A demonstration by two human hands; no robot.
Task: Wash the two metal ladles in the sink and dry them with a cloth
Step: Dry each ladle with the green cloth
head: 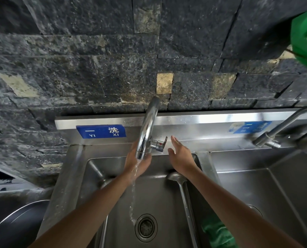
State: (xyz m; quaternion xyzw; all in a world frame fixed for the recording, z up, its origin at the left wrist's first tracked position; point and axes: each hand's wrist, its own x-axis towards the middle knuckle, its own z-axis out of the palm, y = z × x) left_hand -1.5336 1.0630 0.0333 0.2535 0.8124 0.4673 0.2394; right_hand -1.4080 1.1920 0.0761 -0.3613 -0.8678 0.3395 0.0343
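Observation:
Two metal ladles lie in the left sink basin (113, 203). One ladle (182, 190) leans along the basin's right side, bowl at the back. The other ladle (102, 179) lies at the left, its bowl partly hidden by my left forearm. My left hand (137, 161) is held open under the tap spout (147, 129), and water runs over it down to the drain (146, 227). My right hand (178, 154) hovers open just right of the tap lever (160, 144), not touching it. A green cloth (219, 233) lies in the basin's front right corner.
A second basin (267, 190) with its own tap (278, 129) lies to the right. A dark stone wall rises behind the sinks. A green plastic basket (306, 38) hangs at the upper right. A large metal pan (18, 224) sits at the lower left.

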